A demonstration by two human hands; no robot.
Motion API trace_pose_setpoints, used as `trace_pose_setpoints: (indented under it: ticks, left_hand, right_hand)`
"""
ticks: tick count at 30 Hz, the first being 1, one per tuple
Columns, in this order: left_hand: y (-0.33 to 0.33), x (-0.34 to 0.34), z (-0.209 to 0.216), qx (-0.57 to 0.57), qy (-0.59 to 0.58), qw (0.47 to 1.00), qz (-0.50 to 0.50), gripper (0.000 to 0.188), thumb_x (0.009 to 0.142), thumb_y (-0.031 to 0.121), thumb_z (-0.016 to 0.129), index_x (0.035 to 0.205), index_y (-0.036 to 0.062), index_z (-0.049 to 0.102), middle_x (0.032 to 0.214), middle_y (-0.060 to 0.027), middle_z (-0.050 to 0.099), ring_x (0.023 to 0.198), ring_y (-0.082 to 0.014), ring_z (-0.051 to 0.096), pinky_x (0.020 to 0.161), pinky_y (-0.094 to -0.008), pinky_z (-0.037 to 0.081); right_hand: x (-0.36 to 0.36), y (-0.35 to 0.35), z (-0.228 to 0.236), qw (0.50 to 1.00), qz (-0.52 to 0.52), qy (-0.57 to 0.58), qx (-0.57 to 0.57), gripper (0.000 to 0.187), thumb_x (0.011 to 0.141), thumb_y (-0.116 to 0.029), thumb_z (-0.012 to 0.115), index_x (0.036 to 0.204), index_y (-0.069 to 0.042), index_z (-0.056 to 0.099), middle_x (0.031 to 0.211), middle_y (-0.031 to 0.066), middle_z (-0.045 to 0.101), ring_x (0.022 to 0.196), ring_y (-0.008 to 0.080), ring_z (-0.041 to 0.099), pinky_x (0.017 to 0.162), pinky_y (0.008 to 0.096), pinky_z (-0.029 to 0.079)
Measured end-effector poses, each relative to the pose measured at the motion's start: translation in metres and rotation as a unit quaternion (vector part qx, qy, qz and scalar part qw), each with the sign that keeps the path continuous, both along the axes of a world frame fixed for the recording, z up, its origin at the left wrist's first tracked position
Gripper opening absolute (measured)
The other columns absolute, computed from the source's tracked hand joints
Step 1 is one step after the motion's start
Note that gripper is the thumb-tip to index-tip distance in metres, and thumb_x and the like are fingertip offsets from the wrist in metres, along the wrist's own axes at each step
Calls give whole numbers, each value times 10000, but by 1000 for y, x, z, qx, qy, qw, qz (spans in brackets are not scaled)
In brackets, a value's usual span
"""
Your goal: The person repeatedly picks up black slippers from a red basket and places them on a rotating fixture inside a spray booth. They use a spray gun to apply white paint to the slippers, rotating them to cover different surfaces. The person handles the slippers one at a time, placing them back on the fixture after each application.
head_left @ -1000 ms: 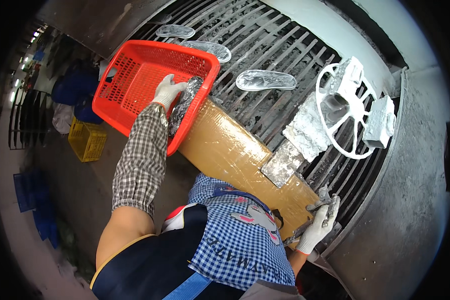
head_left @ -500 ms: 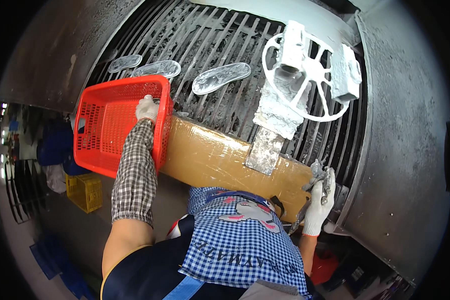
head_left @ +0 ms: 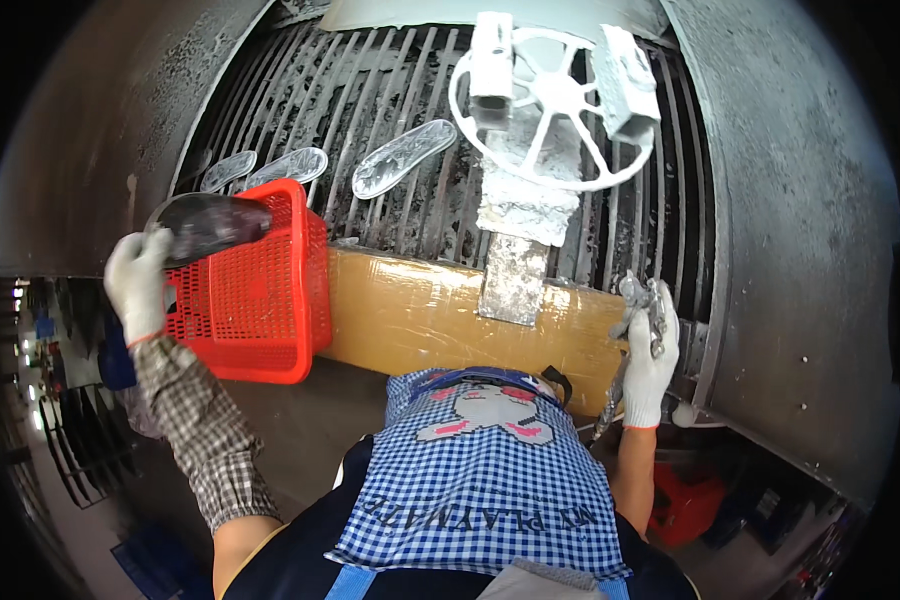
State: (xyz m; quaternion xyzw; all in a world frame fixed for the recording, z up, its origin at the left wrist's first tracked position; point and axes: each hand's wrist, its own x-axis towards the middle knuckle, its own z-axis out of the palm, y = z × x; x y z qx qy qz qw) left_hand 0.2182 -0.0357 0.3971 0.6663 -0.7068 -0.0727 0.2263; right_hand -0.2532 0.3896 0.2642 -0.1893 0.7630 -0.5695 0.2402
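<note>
My gloved left hand (head_left: 138, 280) grips the end of a dark, glossy, sole-shaped piece (head_left: 213, 228), blurred by motion, above the far left part of a red plastic basket (head_left: 305, 285). The basket's visible inside shows mesh floor and walls. My gloved right hand (head_left: 653, 350) is closed around a grey-coated spray gun (head_left: 634, 300) at the right end of the brown board. Beyond, a white-crusted spoked wheel (head_left: 556, 95) carries two upright square blocks, the left one (head_left: 491, 70) and the right one (head_left: 625, 85); neither hand touches it.
Three silvery sole-shaped pieces lie on the slatted grate, the largest (head_left: 404, 160) nearest the wheel. A taped brown board (head_left: 410, 305) runs along the front edge, with a metal plate (head_left: 513, 280) across it. Metal walls stand left (head_left: 100, 130) and right (head_left: 790, 230). A hose hangs below the gun.
My left hand has come out of the red basket and moved left, now with the dark sole-shaped piece in it. My right hand still holds the spray gun. The view has shifted; the wheel has turned slightly.
</note>
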Motion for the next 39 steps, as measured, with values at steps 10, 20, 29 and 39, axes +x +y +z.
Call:
trace_pose_setpoints:
  ticks: [10,20,29,39]
  left_hand:
    - [63,-71,48,-8,271,959,-83,580,1002,65,721,1557,-20,576,1300,-149,745,1032,-141,730,957,-293,578]
    - [141,-177,-148,496,474,727,-31,452,1054,71,615,1489,-26,541,1244,-175,743,915,-207,759,606,-312,636]
    - [173,-179,-178,612,526,587,-58,492,1014,36,662,1483,-59,548,1172,-191,753,771,-219,755,590,-292,637]
    - [198,-228,-173,648,636,411,-82,459,1068,61,576,1493,-109,531,1178,-247,746,773,-213,784,672,-242,692]
  right_hand:
    - [1,0,1,998,-13,55,-19,518,1089,-79,599,1584,45,507,1210,83,655,927,105,650,846,283,553]
    - [5,18,4,998,-14,-47,-33,627,1100,-130,641,1653,56,412,1502,147,630,1296,162,631,1055,288,525]
    - [9,19,-5,1000,9,-27,-7,733,1082,-211,667,1685,53,344,1500,166,635,1282,172,639,1091,303,496]
    - [38,-1,12,982,179,-21,55,776,1032,-214,723,1709,-84,365,1111,186,754,898,245,743,822,379,582]
